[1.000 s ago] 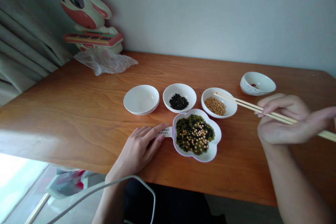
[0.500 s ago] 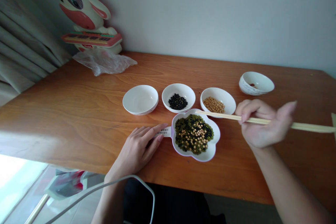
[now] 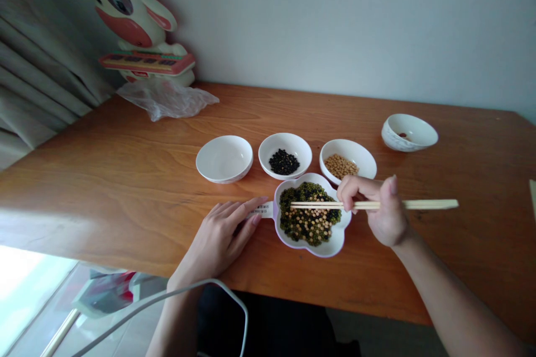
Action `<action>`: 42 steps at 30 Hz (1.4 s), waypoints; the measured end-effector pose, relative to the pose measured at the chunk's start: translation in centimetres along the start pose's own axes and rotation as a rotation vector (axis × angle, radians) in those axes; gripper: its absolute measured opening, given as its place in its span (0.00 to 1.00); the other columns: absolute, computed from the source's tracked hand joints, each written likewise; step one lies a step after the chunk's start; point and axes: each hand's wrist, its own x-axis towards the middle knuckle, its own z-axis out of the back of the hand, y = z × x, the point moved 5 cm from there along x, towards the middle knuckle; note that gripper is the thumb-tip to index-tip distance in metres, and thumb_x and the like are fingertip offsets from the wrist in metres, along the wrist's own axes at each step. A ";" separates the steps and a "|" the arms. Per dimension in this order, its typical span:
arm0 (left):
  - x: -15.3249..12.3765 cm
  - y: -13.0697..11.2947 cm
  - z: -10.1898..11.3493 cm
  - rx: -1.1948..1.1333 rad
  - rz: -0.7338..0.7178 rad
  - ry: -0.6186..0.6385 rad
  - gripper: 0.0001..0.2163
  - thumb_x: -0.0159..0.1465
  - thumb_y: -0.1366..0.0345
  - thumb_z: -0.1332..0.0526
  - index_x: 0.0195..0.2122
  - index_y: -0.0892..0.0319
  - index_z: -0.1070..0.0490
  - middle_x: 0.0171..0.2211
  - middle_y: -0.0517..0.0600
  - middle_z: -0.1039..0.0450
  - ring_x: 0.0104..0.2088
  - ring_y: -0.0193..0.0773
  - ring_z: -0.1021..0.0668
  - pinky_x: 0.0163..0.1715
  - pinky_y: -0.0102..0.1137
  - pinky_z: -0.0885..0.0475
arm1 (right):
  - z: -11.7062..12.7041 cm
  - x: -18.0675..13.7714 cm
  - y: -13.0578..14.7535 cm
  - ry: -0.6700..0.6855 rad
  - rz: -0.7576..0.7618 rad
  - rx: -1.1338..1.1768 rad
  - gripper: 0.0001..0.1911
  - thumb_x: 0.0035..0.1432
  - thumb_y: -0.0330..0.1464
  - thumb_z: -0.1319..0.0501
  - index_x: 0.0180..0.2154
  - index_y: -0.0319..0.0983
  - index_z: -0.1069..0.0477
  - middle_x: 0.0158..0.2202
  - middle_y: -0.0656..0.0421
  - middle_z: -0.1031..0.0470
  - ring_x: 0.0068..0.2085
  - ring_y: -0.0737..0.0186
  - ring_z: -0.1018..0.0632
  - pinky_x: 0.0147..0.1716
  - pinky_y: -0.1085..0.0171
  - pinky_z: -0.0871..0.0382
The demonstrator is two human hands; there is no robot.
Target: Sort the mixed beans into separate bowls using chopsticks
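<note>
My right hand [image 3: 377, 203] grips a pair of wooden chopsticks [image 3: 427, 204], their tips over the mixed beans near the left side of a flower-shaped dish [image 3: 341, 234]. This white dish with a lilac rim holds green, black and tan beans [image 3: 312, 228] mixed together. On its left side, a handle with a printed label [image 3: 264, 210] lies between the thumb and fingers of my left hand [image 3: 224, 234]. Behind the dish stand a white bowl of black beans [image 3: 285, 162] and a white bowl of tan soybeans [image 3: 341, 165], the latter partly covered by my right hand.
Left of the black beans sits a bare white bowl [image 3: 225, 160]. Another bowl [image 3: 409, 133] with a few reddish bits is at the back right. A cow-shaped toy keyboard [image 3: 146, 61] and a clear plastic bag [image 3: 170, 101] are at the back left. A grey cable [image 3: 188, 285] crosses my left forearm.
My right hand has moved left and a little down, bringing the chopstick tips from the dish's back rim to over the mixed beans. My left hand and the dish have stayed put.
</note>
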 end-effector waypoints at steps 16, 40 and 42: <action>-0.1 0.1 0.0 -0.007 0.005 -0.008 0.17 0.76 0.62 0.45 0.65 0.49 0.33 0.55 0.51 0.21 0.52 0.46 0.20 0.54 0.41 0.29 | -0.1 -0.4 -0.7 0.028 0.044 -0.023 0.40 0.72 0.55 0.68 0.26 0.43 0.30 0.24 0.57 0.33 0.28 0.57 0.31 0.33 0.55 0.39; -0.1 0.1 -0.1 -0.014 0.003 0.001 0.18 0.77 0.62 0.45 0.66 0.48 0.35 0.56 0.49 0.21 0.52 0.45 0.20 0.54 0.40 0.31 | -0.2 -0.3 -1.0 0.064 -0.021 -0.005 0.41 0.70 0.57 0.71 0.28 0.43 0.31 0.26 0.57 0.34 0.30 0.56 0.33 0.34 0.55 0.41; -0.1 0.1 -0.1 -0.012 0.001 0.002 0.18 0.77 0.62 0.45 0.66 0.48 0.35 0.56 0.50 0.21 0.52 0.45 0.20 0.54 0.40 0.30 | -0.2 -0.3 -1.1 0.055 -0.019 -0.009 0.40 0.71 0.56 0.70 0.28 0.43 0.31 0.26 0.57 0.34 0.30 0.56 0.33 0.35 0.55 0.41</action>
